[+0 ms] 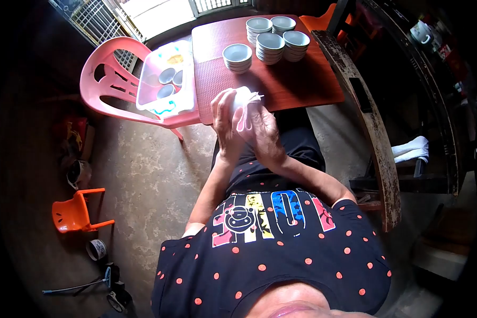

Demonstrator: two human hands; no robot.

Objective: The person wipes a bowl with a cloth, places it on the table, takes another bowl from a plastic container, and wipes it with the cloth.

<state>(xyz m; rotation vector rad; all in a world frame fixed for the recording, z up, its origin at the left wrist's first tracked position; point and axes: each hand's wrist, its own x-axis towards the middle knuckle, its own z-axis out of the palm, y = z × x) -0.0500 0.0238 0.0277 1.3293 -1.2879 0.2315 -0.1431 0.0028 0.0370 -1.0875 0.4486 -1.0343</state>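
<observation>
Both of my hands meet over the near edge of the red table (213, 79), around a white cloth (243, 117). My left hand (223, 124) is on the left side of the bundle, with its fingers curled against it. On the right side my right hand (267, 132) presses the cloth. Something white and rounded shows at the top between the fingers; whether it is a bowl inside the cloth I cannot tell. Just beyond the hands stands a stack of bowls (237, 57), with several more stacks (270, 47) behind it to the right.
A white bin (143, 90) holding a few cups (167, 76) rests on a pink chair (93, 79) left of the table. A worn wooden frame (376, 153) runs along the right. A small orange chair (71, 212) is on the floor at left.
</observation>
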